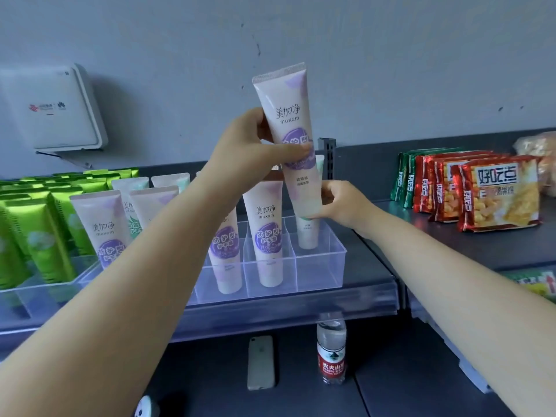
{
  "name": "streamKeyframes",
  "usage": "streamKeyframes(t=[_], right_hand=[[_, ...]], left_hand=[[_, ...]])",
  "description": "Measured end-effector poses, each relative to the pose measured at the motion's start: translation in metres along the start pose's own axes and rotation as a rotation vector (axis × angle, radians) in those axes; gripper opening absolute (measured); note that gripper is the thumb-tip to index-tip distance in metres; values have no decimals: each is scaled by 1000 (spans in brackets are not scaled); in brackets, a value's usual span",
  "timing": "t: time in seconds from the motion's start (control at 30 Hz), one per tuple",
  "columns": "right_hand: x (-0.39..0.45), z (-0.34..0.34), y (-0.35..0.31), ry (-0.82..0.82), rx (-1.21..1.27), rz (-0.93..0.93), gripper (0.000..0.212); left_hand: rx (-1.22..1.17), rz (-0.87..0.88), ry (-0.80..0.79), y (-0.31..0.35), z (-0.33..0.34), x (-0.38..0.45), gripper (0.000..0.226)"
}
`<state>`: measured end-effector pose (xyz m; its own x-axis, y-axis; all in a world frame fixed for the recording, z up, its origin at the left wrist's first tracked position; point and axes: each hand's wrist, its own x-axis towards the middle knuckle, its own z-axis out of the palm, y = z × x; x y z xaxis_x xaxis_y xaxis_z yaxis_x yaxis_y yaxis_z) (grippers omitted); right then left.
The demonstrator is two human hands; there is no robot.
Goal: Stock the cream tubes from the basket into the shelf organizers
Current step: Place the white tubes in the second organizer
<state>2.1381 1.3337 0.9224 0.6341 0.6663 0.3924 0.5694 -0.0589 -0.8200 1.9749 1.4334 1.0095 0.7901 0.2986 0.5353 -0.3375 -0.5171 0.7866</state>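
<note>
Both hands hold one purple-labelled cream tube [287, 127] up above the clear shelf organizer [319, 266], crimped end up and cap end down, leaning a little to the left at the top. The left hand [246, 149] wraps it at mid-body, thumb across the label and fingers [296, 150] curled round the front; the right hand [343, 203] pinches the cap end from the right side. The tube hangs over the rightmost column of the organizer, whose front compartment looks empty, while a green-capped tube [308, 233] stands in the compartment behind it. To the left, another purple tube [266, 233] stands upright in the next compartment, with more tubes beyond. The basket is not in view. The likely next move is to lower the tube cap-first into that empty front cell. The risk, as I judge it, lies in the tilt: if the cap meets the thin divider wall rather than the floor, it could tip the neighbouring tube or slide the light plastic organizer along the shelf [370, 284]. Letting go before the cap is seated could leave the tube leaning or fallen forward.
</note>
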Motion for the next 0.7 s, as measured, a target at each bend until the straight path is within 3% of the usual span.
streamKeyframes(t=[0.4,0.6,0.7], right_hand=[[-3,1,-1,-32,-107,-63,23],[-8,-23,-23,247,134,-71,49],[-23,-33,-49,284,305,-166,20]], left_hand=[[100,4,1,2,17,-8,36],[163,35,14,0,19,-13,39],[196,39,17,-2,22,-15,38]])
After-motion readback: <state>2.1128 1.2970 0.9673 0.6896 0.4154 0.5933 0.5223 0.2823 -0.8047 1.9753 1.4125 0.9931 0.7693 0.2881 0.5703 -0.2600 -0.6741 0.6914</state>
